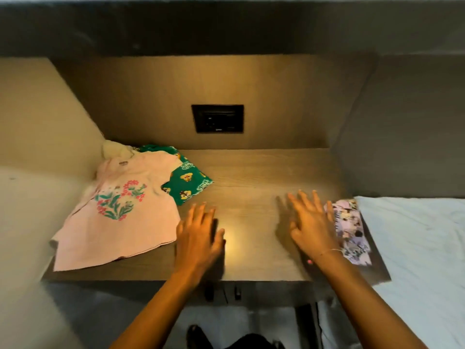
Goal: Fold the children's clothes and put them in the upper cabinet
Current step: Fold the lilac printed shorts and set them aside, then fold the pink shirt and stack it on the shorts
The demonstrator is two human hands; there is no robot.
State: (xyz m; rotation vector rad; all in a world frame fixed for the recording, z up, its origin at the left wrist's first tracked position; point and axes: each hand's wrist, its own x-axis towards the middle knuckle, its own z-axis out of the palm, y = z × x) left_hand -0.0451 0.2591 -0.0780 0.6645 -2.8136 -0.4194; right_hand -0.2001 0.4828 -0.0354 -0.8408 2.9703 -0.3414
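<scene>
A pink child's shirt (120, 215) with a flower print lies spread at the left of the wooden desk (254, 177). Under its far edge sits a green printed garment (188, 180), and a cream garment (114, 150) is bunched in the back left corner. A folded lilac printed garment (352, 230) rests at the desk's right edge. My left hand (198, 238) hovers flat over the desk just right of the pink shirt, fingers apart, holding nothing. My right hand (312, 222) is spread beside the lilac garment, its edge touching or overlapping it.
A black socket panel (217, 118) is set in the back wall of the desk niche. Side panels close the niche left and right. A bed with a white sheet (415, 243) adjoins the desk on the right. A dark upper unit (226, 26) runs overhead.
</scene>
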